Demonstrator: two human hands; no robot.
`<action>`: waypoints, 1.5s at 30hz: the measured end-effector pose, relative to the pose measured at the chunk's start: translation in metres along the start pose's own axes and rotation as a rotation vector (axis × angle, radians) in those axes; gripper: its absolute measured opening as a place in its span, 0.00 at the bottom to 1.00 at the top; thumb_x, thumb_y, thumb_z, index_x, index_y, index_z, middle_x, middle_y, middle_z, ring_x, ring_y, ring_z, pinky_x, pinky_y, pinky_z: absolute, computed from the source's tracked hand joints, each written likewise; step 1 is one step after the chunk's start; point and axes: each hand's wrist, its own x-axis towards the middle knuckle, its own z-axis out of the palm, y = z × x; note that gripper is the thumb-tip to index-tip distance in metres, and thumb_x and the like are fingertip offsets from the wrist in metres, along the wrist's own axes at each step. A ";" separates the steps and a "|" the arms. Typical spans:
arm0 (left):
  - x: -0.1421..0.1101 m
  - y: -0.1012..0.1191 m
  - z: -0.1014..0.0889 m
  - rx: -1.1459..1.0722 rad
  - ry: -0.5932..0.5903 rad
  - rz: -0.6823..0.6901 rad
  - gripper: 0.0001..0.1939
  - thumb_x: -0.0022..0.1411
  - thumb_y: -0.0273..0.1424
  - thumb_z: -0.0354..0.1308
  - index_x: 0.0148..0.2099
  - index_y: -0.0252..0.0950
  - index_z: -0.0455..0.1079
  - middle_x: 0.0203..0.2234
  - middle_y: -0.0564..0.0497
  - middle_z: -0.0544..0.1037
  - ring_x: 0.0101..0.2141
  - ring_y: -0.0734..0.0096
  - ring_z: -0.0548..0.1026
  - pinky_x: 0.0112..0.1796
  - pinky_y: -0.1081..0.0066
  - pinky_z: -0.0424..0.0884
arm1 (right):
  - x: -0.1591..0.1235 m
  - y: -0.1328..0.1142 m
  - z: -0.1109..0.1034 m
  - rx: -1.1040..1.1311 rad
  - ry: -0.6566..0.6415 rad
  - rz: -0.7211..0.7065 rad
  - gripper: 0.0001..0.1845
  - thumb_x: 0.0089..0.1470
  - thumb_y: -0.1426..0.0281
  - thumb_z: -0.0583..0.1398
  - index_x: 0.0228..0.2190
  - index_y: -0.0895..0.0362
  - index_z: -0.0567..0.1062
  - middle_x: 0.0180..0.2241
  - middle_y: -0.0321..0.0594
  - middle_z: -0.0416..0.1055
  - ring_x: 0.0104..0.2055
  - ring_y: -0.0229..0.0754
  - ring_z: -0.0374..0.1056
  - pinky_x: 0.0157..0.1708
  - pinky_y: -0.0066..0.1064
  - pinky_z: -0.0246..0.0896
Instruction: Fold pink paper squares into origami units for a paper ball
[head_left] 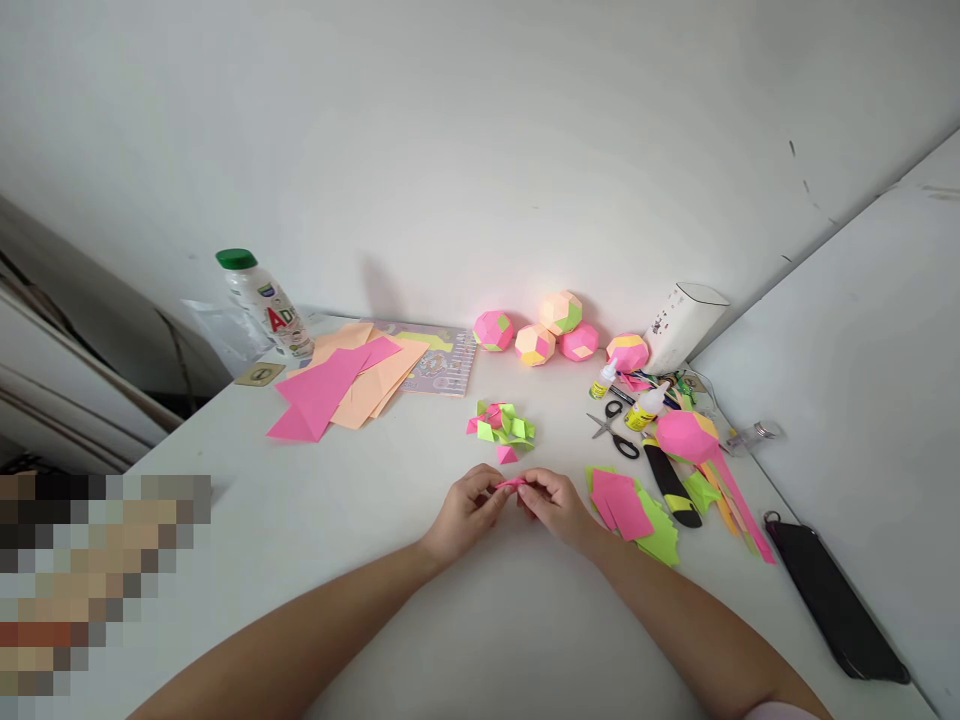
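Both of my hands meet at the middle of the white table. My left hand (466,512) pinches one end of a small pink piece of paper (511,484), and my right hand (553,505) pinches the other end. The paper looks folded, though fingers cover most of it. Just beyond lies a small pile of folded green and pink paper pieces (510,426), with a single pink folded piece (508,455) at its near edge. Beside my right wrist are flat pink paper squares (622,503) over green paper squares (660,530).
Paper balls (561,313) line the wall. On the right are scissors (624,445), glue bottles (645,408), a box cutter (671,482), paper strips (739,500) and a black phone (836,600). Pink and orange sheets (319,388), a notebook (454,360) and a green-capped bottle (268,305) stand left.
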 end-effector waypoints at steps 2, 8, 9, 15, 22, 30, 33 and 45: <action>0.000 -0.001 0.000 0.046 0.041 0.038 0.11 0.60 0.38 0.50 0.33 0.35 0.67 0.32 0.50 0.68 0.22 0.79 0.66 0.22 0.75 0.66 | 0.000 0.000 0.000 -0.014 -0.002 0.010 0.12 0.54 0.64 0.55 0.34 0.60 0.72 0.21 0.33 0.62 0.22 0.33 0.58 0.21 0.24 0.57; 0.003 -0.001 -0.005 0.249 0.135 0.204 0.08 0.59 0.33 0.51 0.31 0.36 0.68 0.30 0.49 0.69 0.33 0.70 0.69 0.32 0.71 0.68 | -0.001 0.000 0.000 -0.044 -0.013 0.020 0.12 0.54 0.63 0.55 0.33 0.60 0.72 0.22 0.33 0.61 0.22 0.32 0.58 0.22 0.25 0.58; 0.006 -0.002 -0.007 0.274 0.144 0.208 0.08 0.59 0.33 0.51 0.31 0.36 0.68 0.31 0.48 0.69 0.33 0.70 0.69 0.34 0.70 0.68 | -0.001 0.000 0.000 -0.043 -0.008 0.019 0.13 0.54 0.63 0.55 0.34 0.60 0.72 0.22 0.34 0.62 0.22 0.32 0.58 0.22 0.25 0.59; 0.029 -0.019 -0.031 0.560 0.371 0.145 0.10 0.57 0.33 0.51 0.29 0.36 0.71 0.32 0.47 0.72 0.37 0.64 0.69 0.39 0.64 0.67 | -0.001 0.008 0.002 -0.105 0.033 -0.018 0.12 0.52 0.66 0.56 0.35 0.60 0.72 0.23 0.35 0.64 0.21 0.33 0.60 0.21 0.26 0.60; 0.036 -0.032 -0.037 0.788 0.381 0.145 0.13 0.59 0.29 0.47 0.33 0.37 0.74 0.36 0.46 0.74 0.41 0.59 0.68 0.43 0.60 0.64 | -0.001 0.010 0.004 -0.225 0.027 -0.078 0.08 0.51 0.69 0.55 0.32 0.59 0.73 0.22 0.35 0.65 0.21 0.33 0.60 0.21 0.25 0.58; 0.028 -0.028 -0.032 0.748 0.473 0.286 0.12 0.57 0.26 0.49 0.42 0.35 0.69 0.40 0.44 0.70 0.43 0.60 0.67 0.43 0.59 0.66 | -0.001 0.007 0.004 -0.353 0.040 -0.164 0.08 0.49 0.73 0.55 0.30 0.59 0.74 0.22 0.36 0.66 0.20 0.32 0.58 0.21 0.24 0.55; 0.019 -0.020 -0.023 0.735 0.261 0.542 0.11 0.58 0.23 0.48 0.40 0.37 0.68 0.37 0.46 0.71 0.40 0.63 0.68 0.42 0.61 0.66 | 0.000 0.008 0.005 -0.374 0.048 -0.199 0.08 0.48 0.75 0.54 0.30 0.59 0.74 0.23 0.36 0.67 0.21 0.33 0.58 0.22 0.24 0.55; 0.010 -0.018 -0.009 0.991 -0.007 0.477 0.15 0.57 0.25 0.47 0.45 0.38 0.68 0.50 0.43 0.68 0.51 0.54 0.63 0.48 0.53 0.63 | -0.001 0.008 0.005 -0.463 0.057 -0.225 0.09 0.48 0.77 0.54 0.29 0.58 0.73 0.25 0.36 0.68 0.24 0.34 0.60 0.24 0.24 0.55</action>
